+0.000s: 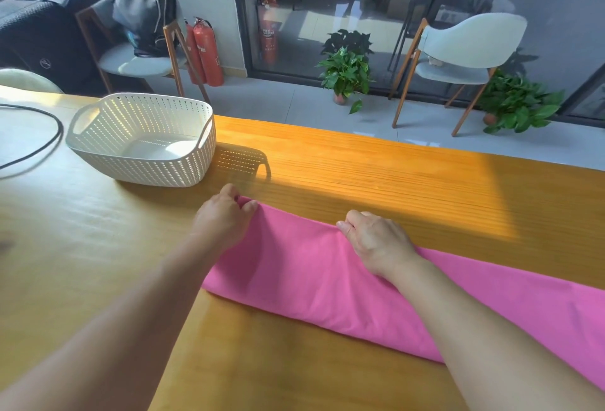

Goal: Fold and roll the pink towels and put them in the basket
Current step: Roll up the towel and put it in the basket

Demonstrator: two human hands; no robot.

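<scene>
table point(360, 165): long wooden top, orange-yellow grain, spans the whole foreground; strong sunlight across the far half, near part in shade.
glass wall point(376, 11): behind the table, dark frames, reflections; tiled floor in front of it.
pink towel point(311, 273): flat on the table as a long folded band, running from centre out past the right edge of the view; near long edge looks doubled over. Left short end sits just right of the basket's shadow, well apart from the basket itself.
chairs: one pale chair point(465, 50) with wooden legs at right by the glass; another at left with a grey backpack point(144, 8) on it.
basket point(144, 139): white perforated plastic, two handle cut-outs, upright on the table at far left; nothing seen inside.
plants: potted green plant point(345, 73) on the floor mid-frame, second one point(517, 106) at right under the chair.
extinguishers point(204, 50): two red ones standing on the floor by the pillar.
cable point(49, 145): black, loops across the table left of the basket.
left hand point(222, 220): at the towel's far left corner, fingers curled, pinching the cloth edge.
right hand point(376, 240): on the far long edge a bit further right, thumb and curled fingers gripping the edge; forearm lies over the towel.
</scene>
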